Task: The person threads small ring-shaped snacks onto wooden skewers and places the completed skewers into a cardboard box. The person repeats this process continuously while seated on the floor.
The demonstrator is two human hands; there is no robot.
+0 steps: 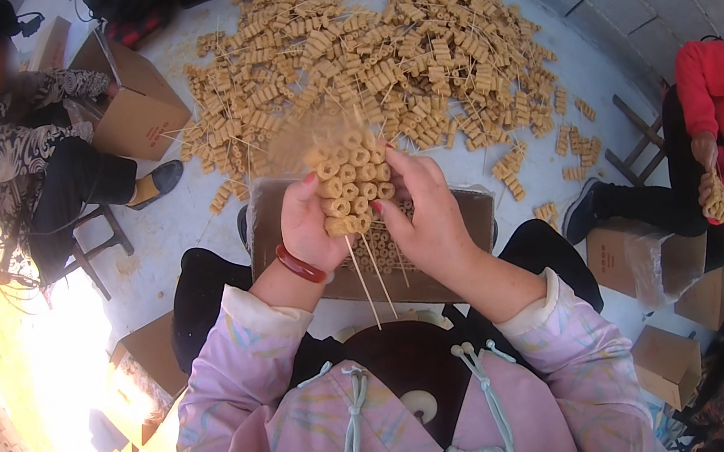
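Right above the open box (462, 218): a bunch of curly snacks (354, 176), both hands on it.
Left hand (309, 226) and right hand (426, 215) are clasping it from either side, sticks (363, 279) poking out past the box's near edge. Looks like the evening-up step to me; I'd guess the next move calls for a snug, gentle squeeze so nothing cracks. More snacks sit inside the box, then a huge pile (409, 53) spreads beyond its far edge.
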